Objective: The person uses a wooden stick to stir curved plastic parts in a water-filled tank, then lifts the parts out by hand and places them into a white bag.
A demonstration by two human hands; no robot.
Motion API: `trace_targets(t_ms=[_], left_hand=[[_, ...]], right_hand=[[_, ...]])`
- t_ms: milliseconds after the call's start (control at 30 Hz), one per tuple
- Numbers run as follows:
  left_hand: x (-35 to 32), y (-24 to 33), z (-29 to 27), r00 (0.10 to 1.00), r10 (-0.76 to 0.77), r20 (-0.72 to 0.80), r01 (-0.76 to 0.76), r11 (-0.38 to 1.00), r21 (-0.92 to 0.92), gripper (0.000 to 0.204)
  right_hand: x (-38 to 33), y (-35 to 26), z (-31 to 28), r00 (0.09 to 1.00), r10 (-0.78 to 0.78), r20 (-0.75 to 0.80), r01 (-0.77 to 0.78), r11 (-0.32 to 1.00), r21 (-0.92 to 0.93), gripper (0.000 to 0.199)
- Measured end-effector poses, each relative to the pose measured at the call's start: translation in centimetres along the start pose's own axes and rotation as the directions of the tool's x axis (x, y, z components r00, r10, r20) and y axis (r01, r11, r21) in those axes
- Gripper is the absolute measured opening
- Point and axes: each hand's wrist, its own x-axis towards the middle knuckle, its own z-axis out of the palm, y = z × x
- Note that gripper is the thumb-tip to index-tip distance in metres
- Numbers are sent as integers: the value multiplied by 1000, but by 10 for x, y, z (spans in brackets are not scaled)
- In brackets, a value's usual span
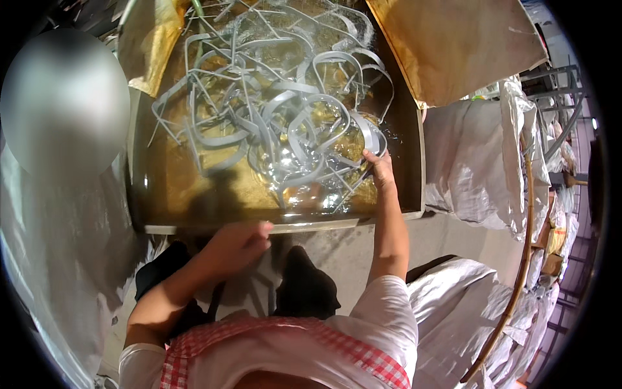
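Note:
A tangle of grey plastic-looking strips (283, 97), many bent into loops, lies in a water-filled metal tank (278, 228). My right hand (382, 170) reaches over the near right part of the tank. Its thumb and fingers are closed on a grey looped strip (371, 135) at the right side of the tangle. My left hand (243, 245) is just before the tank's near rim, apart from the strips. Motion blurs its fingers, so I cannot make out whether they are closed or hold anything.
Yellow-brown panels flank the tank's far end, left (149, 48) and right (460, 48). White sacks (470, 162) stand on the right beside a long wooden pole (526, 214). Pale sheeting (58, 259) hangs at the left. Grey floor (447, 236) shows below the tank.

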Motion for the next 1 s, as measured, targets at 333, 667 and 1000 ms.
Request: trace_targets(t_ms=[333,667,1000], left_hand=[[38,-23,-1,881,148,-450,-381,787,-486,43],[11,-28,-41,829,-165,-534,-480,281,-831,47],[23,-71,-75,602,-587,-541,-605,106,-789,41]], right_hand=[[-171,-95,171,785,-618,-43,426,589,-686,81],[-206,-81,253,855,-322,407,465,824,-325,66],[-110,-118,176,991,134,18,-134,951,279,7]])
